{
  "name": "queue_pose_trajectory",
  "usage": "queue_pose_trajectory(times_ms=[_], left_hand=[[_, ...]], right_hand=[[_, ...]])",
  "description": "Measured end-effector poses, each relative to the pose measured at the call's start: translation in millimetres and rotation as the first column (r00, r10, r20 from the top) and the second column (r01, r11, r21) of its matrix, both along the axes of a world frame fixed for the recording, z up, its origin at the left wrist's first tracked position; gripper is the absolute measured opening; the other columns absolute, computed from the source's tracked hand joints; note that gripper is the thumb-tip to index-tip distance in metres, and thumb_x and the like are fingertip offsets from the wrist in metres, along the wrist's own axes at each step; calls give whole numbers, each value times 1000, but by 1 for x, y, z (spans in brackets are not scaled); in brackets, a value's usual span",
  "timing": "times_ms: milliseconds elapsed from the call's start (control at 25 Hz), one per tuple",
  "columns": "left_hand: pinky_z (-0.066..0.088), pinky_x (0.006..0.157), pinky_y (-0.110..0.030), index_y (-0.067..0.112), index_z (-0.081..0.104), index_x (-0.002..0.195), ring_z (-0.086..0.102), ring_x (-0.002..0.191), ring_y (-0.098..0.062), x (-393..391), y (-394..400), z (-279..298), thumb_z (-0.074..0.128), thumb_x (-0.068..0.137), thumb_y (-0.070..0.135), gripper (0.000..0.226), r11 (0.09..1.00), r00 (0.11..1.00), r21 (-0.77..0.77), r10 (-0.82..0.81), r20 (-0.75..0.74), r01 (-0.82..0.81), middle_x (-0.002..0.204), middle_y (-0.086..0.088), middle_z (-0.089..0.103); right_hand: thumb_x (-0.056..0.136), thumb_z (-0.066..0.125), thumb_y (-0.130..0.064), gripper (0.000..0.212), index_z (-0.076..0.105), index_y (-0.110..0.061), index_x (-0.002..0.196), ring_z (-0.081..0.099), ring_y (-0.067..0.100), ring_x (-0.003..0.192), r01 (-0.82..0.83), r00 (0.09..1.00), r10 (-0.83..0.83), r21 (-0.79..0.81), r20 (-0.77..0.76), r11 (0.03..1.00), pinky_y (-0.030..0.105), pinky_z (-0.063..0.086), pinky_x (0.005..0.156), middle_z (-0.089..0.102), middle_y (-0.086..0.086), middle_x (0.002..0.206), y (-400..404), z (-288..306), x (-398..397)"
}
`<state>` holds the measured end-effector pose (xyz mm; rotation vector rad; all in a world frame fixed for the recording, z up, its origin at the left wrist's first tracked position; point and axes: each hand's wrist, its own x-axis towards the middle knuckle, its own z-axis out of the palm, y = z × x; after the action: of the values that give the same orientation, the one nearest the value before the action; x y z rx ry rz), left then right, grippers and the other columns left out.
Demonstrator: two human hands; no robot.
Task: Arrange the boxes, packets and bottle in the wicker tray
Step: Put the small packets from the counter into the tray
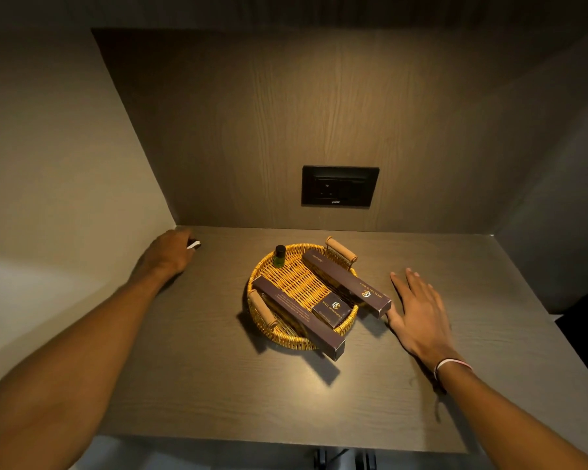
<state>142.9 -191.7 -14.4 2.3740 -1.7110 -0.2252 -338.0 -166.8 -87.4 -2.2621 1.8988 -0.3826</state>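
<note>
Our left hand (170,249) reaches to the far left corner of the wooden counter (190,374), fingers curled on a small packet (194,245); only its white edge shows, so we cannot tell its long axis. The wicker tray (279,335) lies well to the right of it, nearer our right hand (418,310), which rests flat beside it, fingers spread. We count two long boxes (297,315), one small box (331,309), one green bottle (280,256).

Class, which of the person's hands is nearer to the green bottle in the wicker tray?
Left. The left hand is at the far left corner, beside the green bottle; the right hand lies across the wicker tray, farther away.
</note>
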Motion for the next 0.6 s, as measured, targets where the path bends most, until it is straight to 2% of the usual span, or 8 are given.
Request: queue_pose_trajectory(times_ms=[120,240,400,480,600], left_hand=[[53,83,-48,12,66,101,62,97,-43,-4,4,-2,70,86,18,17,999,1000,-42,6,26,-5,107,-25,65],[53,77,-47,13,68,89,62,91,-41,-11,13,-4,74,82,18,11,999,1000,-48,-10,-15,9,100,-22,68],[50,71,-41,12,71,87,63,90,-36,-19,27,-1,76,79,14,9,996,995,-66,-58,-81,53,99,-14,72],[45,70,-38,12,70,92,62,92,-36,-28,35,-3,71,86,17,8,996,997,-47,-75,10,76,101,-14,70],[50,72,-43,12,67,101,63,90,-37,-42,50,-13,61,94,20,13,985,968,-44,-156,199,168,100,-18,68]], right_hand=[[94,31,-53,69,26,-24,156,17,24,154,-2,1000,2,-6,-1,1000,44,14,124,23,9,166,0,0,0],[93,31,-53,69,29,-23,155,19,25,154,0,1000,0,-7,1,1000,44,15,124,25,9,166,1,3,1],[94,31,-54,69,29,-23,155,20,25,154,9,1000,-9,-8,-4,1000,45,17,124,26,9,165,2,3,2],[94,31,-54,69,29,-22,155,19,25,154,10,1000,-10,4,-3,1000,47,18,124,25,9,165,1,3,2],[94,31,-54,69,28,-22,155,19,26,154,7,1000,-7,18,2,1000,48,18,124,25,9,166,3,5,2]])
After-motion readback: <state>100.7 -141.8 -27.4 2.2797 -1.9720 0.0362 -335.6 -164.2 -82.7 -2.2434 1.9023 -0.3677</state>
